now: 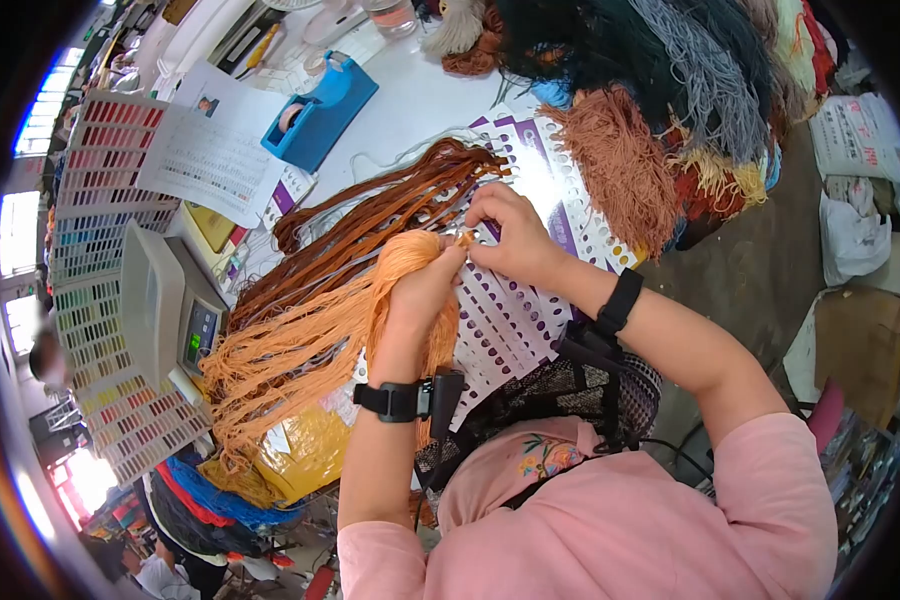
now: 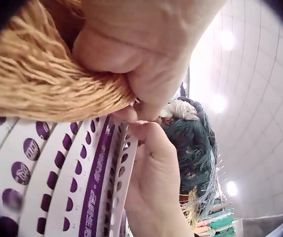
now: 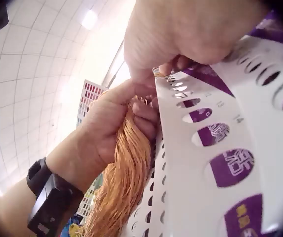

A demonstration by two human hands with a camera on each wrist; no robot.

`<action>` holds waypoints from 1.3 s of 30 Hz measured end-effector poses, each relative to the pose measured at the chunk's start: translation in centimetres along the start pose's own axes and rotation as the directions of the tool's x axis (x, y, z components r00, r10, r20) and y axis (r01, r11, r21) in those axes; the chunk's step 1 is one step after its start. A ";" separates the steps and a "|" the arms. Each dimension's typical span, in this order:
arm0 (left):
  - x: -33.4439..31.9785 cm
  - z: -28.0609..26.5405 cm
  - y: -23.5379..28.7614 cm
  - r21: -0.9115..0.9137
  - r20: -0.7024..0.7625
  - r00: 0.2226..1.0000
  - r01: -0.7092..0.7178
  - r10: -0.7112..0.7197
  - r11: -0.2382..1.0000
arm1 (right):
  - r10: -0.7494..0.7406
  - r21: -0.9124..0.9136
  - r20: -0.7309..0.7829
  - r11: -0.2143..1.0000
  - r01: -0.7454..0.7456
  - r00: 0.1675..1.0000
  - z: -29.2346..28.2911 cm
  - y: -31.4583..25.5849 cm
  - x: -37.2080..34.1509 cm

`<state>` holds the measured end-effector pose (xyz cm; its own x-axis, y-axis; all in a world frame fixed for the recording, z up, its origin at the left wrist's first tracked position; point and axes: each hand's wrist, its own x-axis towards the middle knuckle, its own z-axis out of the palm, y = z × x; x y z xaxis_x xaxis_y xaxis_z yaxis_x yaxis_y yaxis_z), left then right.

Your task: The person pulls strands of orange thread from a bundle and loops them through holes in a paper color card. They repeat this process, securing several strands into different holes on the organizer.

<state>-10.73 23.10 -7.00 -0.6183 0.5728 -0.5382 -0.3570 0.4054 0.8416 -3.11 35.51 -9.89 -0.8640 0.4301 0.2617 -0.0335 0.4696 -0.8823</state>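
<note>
A thick bundle of peach-orange thread (image 1: 300, 345) lies across the table, its looped end in my left hand (image 1: 423, 292). That hand grips the bundle with the thumb toward the right hand. My right hand (image 1: 515, 238) pinches the tip of the thread at the edge of a white card with punched holes (image 3: 183, 197). Seen from the right wrist, a few strands (image 3: 161, 74) show at the card's end hole, under the right fingers. Purple print shows through the row of holes from more cards (image 2: 89, 197) beneath. The right fingertips are partly hidden.
Brown thread bundles (image 1: 370, 215) lie behind the peach one. A blue tape dispenser (image 1: 325, 110), a scale (image 1: 160, 285) and a printed sheet (image 1: 210, 145) stand or lie at the left. Dark green, grey and rust thread heaps (image 1: 620, 150) fill the right back. A colour chart (image 1: 95, 300) leans far left.
</note>
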 end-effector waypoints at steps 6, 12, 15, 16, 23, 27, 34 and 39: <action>-3.0 -2.4 1.6 -0.093 0.016 0.997 0.080 -0.078 0.992 | -0.049 -0.053 -0.033 0.997 0.048 0.998 0.1 0.1 -0.1; -4.4 -2.4 2.8 -0.125 0.036 0.998 -0.054 0.059 0.991 | -0.038 0.039 -0.024 0.998 0.039 0.999 -0.1 0.3 0.1; -3.4 -2.1 1.8 -0.054 0.100 0.991 -0.083 0.088 0.995 | -0.029 0.098 -0.044 0.995 0.034 0.999 -0.1 0.4 0.1; -3.1 -1.8 1.4 0.021 0.111 0.992 -0.063 0.061 0.998 | -0.034 0.094 -0.047 0.995 0.038 0.998 0.0 0.5 0.1; -4.5 -7.2 1.5 0.249 0.016 0.999 0.045 -0.050 0.967 | -0.013 -0.187 0.047 0.982 0.022 0.999 0.5 0.3 -0.1; -8.5 -17.2 2.4 0.118 -0.218 0.975 0.075 -0.048 0.990 | 0.000 -0.289 0.077 0.957 0.023 0.997 0.8 0.1 -0.4; -14.8 -27.0 0.9 -0.461 -0.737 0.671 -0.413 -0.081 0.786 | -0.082 -0.337 0.065 0.936 0.099 0.995 1.1 0.4 -0.4; -20.7 -18.7 -1.7 -0.727 -0.240 0.967 -0.235 0.082 0.645 | -0.103 -0.299 0.129 0.944 0.138 0.986 0.7 0.2 -0.1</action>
<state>-10.37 -2.77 3.55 -0.7951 0.4163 -0.4410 -0.5944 -0.3913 0.7025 -3.33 35.03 -10.34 -0.9134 0.2766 0.2987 -0.0004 0.7332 -0.6800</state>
